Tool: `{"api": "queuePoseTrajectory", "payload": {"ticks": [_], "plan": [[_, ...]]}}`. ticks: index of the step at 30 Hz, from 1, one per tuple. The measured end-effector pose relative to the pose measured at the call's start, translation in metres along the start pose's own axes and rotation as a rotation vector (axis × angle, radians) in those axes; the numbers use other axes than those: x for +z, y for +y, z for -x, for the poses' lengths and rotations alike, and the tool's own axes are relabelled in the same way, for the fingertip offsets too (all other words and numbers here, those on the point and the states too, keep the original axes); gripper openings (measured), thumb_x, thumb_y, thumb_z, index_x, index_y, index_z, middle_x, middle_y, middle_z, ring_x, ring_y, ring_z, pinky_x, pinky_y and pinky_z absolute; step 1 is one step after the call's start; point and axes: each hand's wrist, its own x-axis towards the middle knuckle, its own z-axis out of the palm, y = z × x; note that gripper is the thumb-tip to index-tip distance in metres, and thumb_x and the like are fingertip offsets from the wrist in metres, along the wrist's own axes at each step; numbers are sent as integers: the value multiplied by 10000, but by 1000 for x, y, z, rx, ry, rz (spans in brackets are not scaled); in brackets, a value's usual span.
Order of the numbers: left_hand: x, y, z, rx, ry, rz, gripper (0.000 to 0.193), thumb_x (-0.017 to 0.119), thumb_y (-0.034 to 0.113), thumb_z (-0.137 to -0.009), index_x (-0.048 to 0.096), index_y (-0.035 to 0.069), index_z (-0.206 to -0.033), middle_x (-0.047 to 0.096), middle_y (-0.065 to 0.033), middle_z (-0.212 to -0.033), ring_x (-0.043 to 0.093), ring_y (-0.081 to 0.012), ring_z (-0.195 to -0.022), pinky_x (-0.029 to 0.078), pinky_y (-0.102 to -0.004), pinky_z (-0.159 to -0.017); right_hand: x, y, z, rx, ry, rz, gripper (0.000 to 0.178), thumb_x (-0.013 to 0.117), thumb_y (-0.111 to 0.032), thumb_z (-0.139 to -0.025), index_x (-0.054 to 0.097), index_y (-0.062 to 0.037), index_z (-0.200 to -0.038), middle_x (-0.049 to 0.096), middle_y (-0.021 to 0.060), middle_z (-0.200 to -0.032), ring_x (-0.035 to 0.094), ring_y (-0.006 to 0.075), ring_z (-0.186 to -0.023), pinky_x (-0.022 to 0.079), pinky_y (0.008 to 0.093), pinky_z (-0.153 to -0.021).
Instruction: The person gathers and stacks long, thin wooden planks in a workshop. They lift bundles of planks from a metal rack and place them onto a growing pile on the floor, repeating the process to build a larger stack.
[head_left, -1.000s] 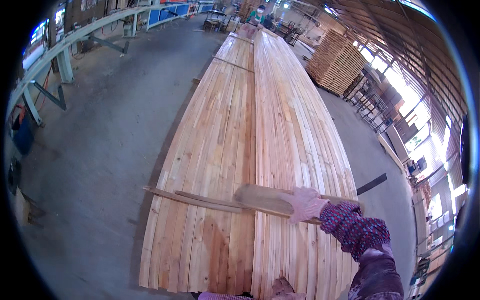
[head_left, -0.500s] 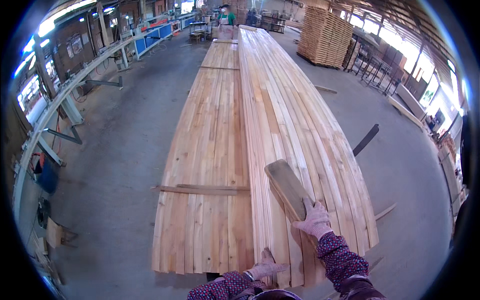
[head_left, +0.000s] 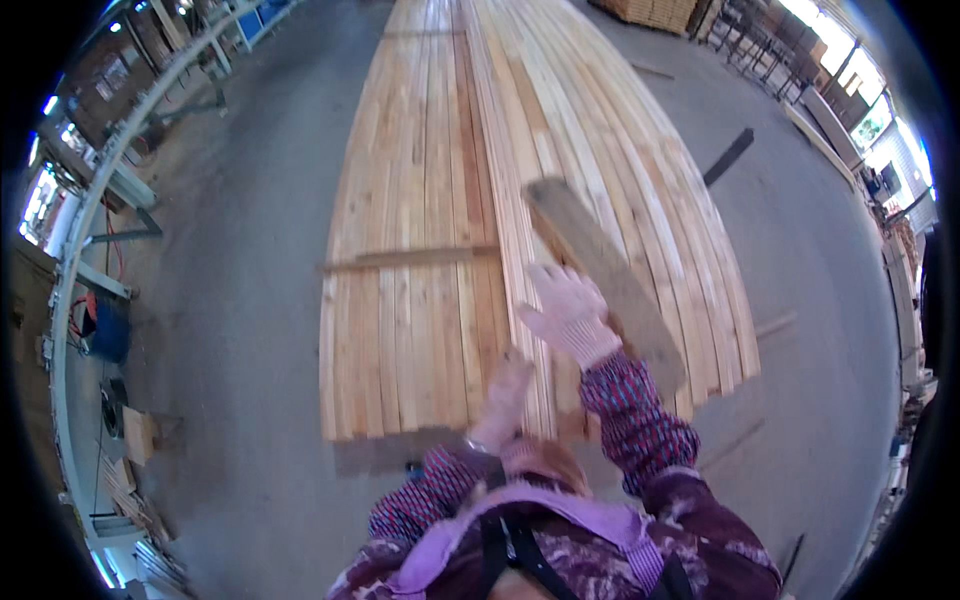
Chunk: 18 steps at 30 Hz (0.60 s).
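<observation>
My right hand (head_left: 572, 315), in a pale glove, has its fingers apart beside the left edge of a thick, dark, weathered board (head_left: 610, 270). The board lies slantwise on the right-hand layer of long wooden strips (head_left: 680, 270). My left hand (head_left: 503, 395), blurred, is lower down at the near end of the stack, by the raised edge of narrow strips (head_left: 510, 230). Its finger posture is smeared. A lower layer of pale strips (head_left: 400, 350) lies to the left, crossed by a thin wooden stick (head_left: 420, 257).
A long rail machine (head_left: 130, 160) runs along the left side. Small wood offcuts (head_left: 138, 435) lie on the floor at left. A dark bar (head_left: 729, 157) juts out on the right of the stack. A pallet-like wood pile (head_left: 650, 12) stands at the far right.
My right hand has come off the dark board and shifted to its left side. My left hand stays near the stack's near end. The view has tilted downward, showing more of my body.
</observation>
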Motion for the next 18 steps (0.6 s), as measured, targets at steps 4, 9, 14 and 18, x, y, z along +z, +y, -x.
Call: {"api": "queuePoseTrajectory", "payload": {"ticks": [4,9,14,18], "plan": [[-23,112,32,30,-66,457,638,683,222,-950,376,21,-1472,506,-63,-1411,483,-190,-1307,425,-362,-1080,-4,-82,-5,-140,-60,79,438,645,-329,-854,591,-111,-1231,667,91,-1132,648,310,-1063,495,458,-900],[-110,156,95,300,90,380,763,747,111,-877,300,62,-1494,529,-85,-1362,533,-218,-1256,460,-378,-1059,38,-229,-10,-341,-281,71,306,590,-275,-887,605,-121,-1151,676,89,-1076,656,304,-1037,506,461,-866],[-197,157,149,374,505,475,672,743,172,-885,408,98,-1462,590,-67,-1296,615,-215,-1148,540,-380,-947,77,-348,23,-648,-218,5,242,618,-281,-864,598,-108,-1030,661,109,-999,678,305,-956,537,444,-753],[-258,159,198,367,731,672,553,722,286,-923,514,100,-1401,602,-48,-1311,592,-201,-1178,506,-383,-989,100,-437,44,-816,-278,95,313,666,-286,-825,587,-104,-1067,651,92,-975,680,282,-928,531,443,-723]]}}
